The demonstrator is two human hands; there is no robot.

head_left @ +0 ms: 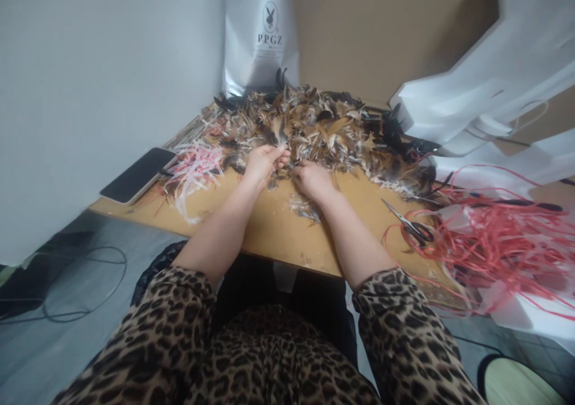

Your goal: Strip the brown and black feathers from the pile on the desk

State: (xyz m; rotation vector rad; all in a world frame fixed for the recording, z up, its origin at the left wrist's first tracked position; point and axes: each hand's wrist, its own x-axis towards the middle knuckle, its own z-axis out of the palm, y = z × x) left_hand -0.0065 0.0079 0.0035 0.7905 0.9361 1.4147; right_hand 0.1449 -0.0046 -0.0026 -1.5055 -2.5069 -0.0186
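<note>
While left hand [266, 163] pinches a feather [279, 133], right hand [313, 180] grip unclear, phone [138, 175] leftward, scissors [417, 230] rightward

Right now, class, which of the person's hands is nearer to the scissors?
Right. The right hand is at the feathers, left of the scissors; the left hand is farther left.

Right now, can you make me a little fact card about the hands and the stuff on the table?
Left hand: fingertips pinched at a feather
Right hand: fingers curled down by the pile; grip hidden
Pile: brown, black and white feathers
Table: tan top
Left side: phone, pink and white strips
Right side: scissors beside red strips
Behind pile: silver bag
</note>
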